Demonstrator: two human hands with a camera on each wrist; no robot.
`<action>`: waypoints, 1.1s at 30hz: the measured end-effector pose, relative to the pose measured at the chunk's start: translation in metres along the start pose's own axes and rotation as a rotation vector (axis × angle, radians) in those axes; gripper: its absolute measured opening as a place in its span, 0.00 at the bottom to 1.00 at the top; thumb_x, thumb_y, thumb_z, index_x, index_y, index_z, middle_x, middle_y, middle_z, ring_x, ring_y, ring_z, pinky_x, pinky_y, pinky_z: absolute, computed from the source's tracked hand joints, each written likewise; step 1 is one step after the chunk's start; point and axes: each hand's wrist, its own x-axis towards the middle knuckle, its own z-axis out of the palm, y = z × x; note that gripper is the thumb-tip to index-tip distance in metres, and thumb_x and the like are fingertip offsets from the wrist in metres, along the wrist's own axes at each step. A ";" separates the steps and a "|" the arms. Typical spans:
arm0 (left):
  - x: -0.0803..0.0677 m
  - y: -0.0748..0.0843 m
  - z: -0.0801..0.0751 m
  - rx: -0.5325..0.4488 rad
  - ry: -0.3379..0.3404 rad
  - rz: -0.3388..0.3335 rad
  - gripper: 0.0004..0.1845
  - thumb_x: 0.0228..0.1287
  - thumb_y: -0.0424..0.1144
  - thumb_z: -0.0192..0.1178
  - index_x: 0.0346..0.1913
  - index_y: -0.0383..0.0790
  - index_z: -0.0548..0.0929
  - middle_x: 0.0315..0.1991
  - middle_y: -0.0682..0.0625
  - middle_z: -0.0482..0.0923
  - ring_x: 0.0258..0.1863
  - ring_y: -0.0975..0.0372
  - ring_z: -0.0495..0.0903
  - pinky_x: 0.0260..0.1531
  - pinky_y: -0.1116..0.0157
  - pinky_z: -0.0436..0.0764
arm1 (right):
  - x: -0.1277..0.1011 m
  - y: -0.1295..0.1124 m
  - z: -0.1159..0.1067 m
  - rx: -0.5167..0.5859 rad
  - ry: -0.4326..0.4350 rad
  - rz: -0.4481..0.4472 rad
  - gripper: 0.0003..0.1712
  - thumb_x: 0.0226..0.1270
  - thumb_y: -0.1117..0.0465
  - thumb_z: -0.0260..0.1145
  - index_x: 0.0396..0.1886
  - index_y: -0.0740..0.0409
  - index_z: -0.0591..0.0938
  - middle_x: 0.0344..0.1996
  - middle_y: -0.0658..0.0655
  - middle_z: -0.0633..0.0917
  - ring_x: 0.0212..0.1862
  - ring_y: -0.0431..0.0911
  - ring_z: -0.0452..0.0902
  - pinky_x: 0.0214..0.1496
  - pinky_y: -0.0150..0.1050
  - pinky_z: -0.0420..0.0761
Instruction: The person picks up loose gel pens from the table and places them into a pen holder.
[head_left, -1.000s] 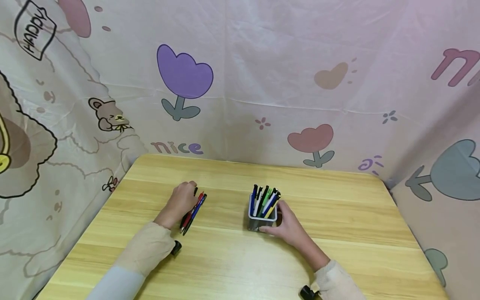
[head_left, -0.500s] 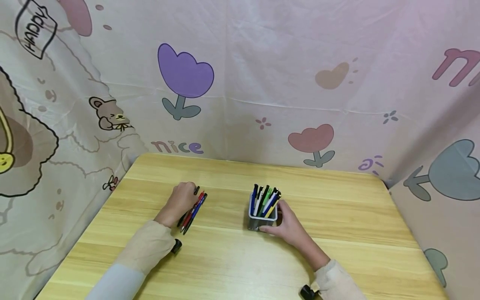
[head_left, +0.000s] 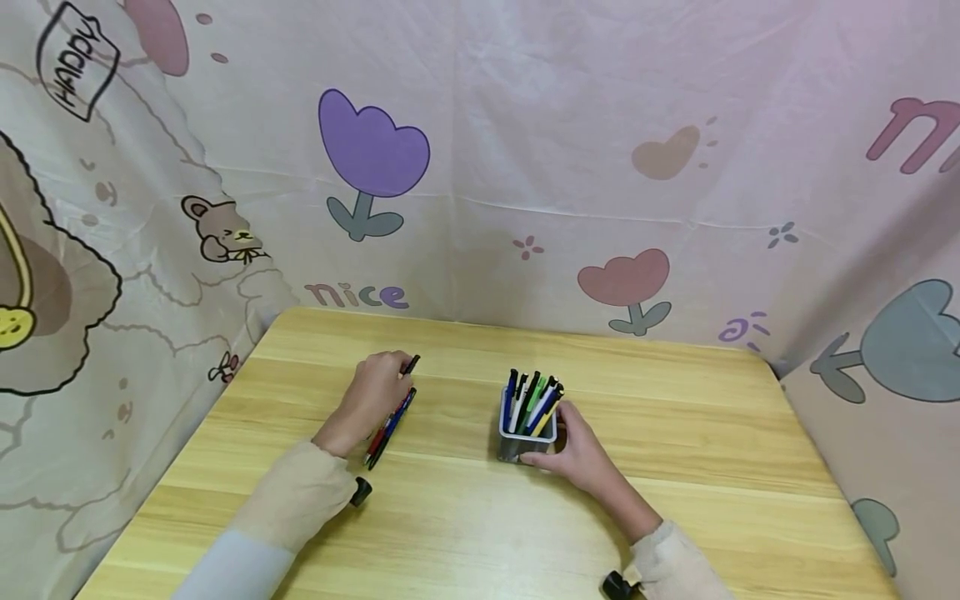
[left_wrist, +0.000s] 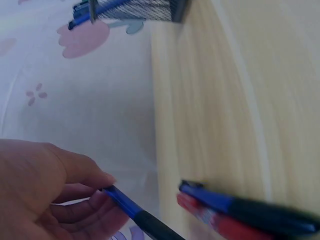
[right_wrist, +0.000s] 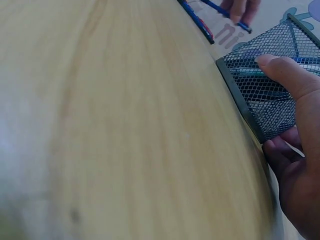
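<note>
Over on the left side of the wooden table [head_left: 465, 533], the left hand [head_left: 372, 400] has its fingers pinched around a blue pen [left_wrist: 131, 212], lifted a bit off the tabletop, with the dark tip poking out past the fingers toward the back wall. Right next to that hand, a red pen [head_left: 377, 435] and another blue pen [head_left: 394, 418] are lying side by side flat on the table, touching each other. Moving right, roughly mid-table, there's a mesh pen holder [head_left: 525, 436] standing upright, stuffed with pens in blue, green, black and yellow. The right hand [head_left: 581, 454] is wrapped around the holder's right side, thumb on the front mesh and fingers around the back. Behind everything hangs a cartoon cloth [head_left: 600, 150] with tulips and a bear.
</note>
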 end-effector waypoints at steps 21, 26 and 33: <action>-0.002 0.096 -0.007 -0.302 0.355 0.503 0.07 0.64 0.27 0.69 0.44 0.30 0.89 0.33 0.42 0.89 0.28 0.59 0.87 0.30 0.69 0.87 | -0.001 -0.001 -0.001 -0.009 0.007 -0.006 0.48 0.46 0.46 0.87 0.63 0.54 0.72 0.47 0.56 0.81 0.44 0.45 0.78 0.44 0.34 0.84; -0.004 0.115 -0.007 -0.408 0.390 0.554 0.08 0.63 0.27 0.70 0.44 0.31 0.89 0.34 0.42 0.89 0.29 0.59 0.88 0.31 0.70 0.87 | 0.000 0.000 -0.001 -0.017 0.009 -0.019 0.48 0.46 0.45 0.87 0.62 0.52 0.72 0.47 0.55 0.81 0.45 0.44 0.78 0.45 0.34 0.83; -0.006 0.135 -0.002 -0.534 0.386 0.600 0.07 0.64 0.27 0.70 0.44 0.30 0.88 0.35 0.41 0.89 0.31 0.57 0.88 0.33 0.70 0.88 | 0.001 0.002 -0.001 -0.017 0.011 -0.022 0.47 0.45 0.45 0.87 0.62 0.51 0.72 0.47 0.54 0.82 0.45 0.44 0.78 0.46 0.34 0.83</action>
